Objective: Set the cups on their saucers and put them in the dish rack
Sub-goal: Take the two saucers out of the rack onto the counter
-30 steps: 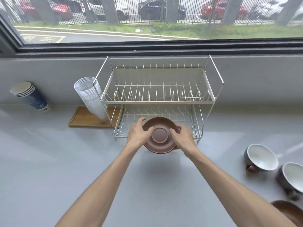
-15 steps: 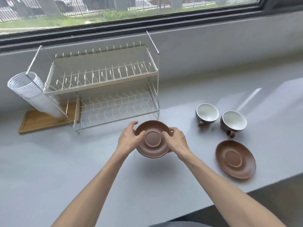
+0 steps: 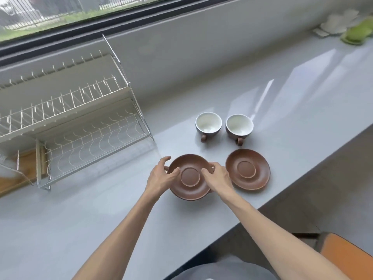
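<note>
Both hands hold one brown saucer (image 3: 190, 185) by its rim, low over the grey counter: my left hand (image 3: 161, 176) on its left edge, my right hand (image 3: 219, 175) on its right edge. A second brown saucer (image 3: 247, 169) lies flat on the counter just to the right. Behind the saucers stand two brown cups with white insides, the left cup (image 3: 208, 124) and the right cup (image 3: 239, 126), handles toward me. The two-tier wire dish rack (image 3: 80, 126) stands at the left with nothing on it.
The counter's front edge (image 3: 302, 168) runs diagonally on the right, with floor and an orange seat (image 3: 347, 257) below it. A wooden tray (image 3: 18, 170) sits left of the rack. White and green items (image 3: 351, 27) lie at the far right by the window.
The saucer in both hands has moved from in front of the rack's lower tier rightward and toward me, now beside the other saucer. The view has swung right and down.
</note>
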Tool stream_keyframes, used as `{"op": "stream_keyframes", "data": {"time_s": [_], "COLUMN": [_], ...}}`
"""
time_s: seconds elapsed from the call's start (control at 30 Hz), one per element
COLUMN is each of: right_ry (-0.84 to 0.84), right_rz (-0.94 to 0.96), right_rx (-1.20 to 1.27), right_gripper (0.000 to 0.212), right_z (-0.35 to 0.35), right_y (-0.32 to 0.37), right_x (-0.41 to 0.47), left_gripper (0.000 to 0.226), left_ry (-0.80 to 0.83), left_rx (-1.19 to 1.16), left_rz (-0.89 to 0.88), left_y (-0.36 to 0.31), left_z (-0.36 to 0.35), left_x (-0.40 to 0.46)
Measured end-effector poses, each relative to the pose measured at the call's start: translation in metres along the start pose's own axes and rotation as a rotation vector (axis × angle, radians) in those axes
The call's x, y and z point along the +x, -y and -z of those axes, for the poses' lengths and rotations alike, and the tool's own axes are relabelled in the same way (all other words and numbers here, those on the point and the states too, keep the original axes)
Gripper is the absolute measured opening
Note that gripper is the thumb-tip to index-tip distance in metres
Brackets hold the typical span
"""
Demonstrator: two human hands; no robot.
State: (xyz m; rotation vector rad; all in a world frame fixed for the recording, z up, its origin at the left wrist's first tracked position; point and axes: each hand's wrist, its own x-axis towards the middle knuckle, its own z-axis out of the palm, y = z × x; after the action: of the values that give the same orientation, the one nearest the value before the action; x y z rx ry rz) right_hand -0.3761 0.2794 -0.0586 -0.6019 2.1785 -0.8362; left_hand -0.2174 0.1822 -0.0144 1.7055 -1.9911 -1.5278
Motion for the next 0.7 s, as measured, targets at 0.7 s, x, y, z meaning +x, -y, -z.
{"op": "stream_keyframes", "data": {"time_s": [0.7], "right_ry": [0.046], "right_rz": [-0.058], "right_rx": [-0.024], "right_gripper": [0.057], "right_z": [0.023], "right_y": [-0.015], "right_x": [0.025], "left_gripper": [0.060], "left_ry": [-0.008], "left_rx": [0.088], "left_rz": [0.011], "left_y": [-0.023], "left_z": [-0.038], "left_x": [0.032]}}
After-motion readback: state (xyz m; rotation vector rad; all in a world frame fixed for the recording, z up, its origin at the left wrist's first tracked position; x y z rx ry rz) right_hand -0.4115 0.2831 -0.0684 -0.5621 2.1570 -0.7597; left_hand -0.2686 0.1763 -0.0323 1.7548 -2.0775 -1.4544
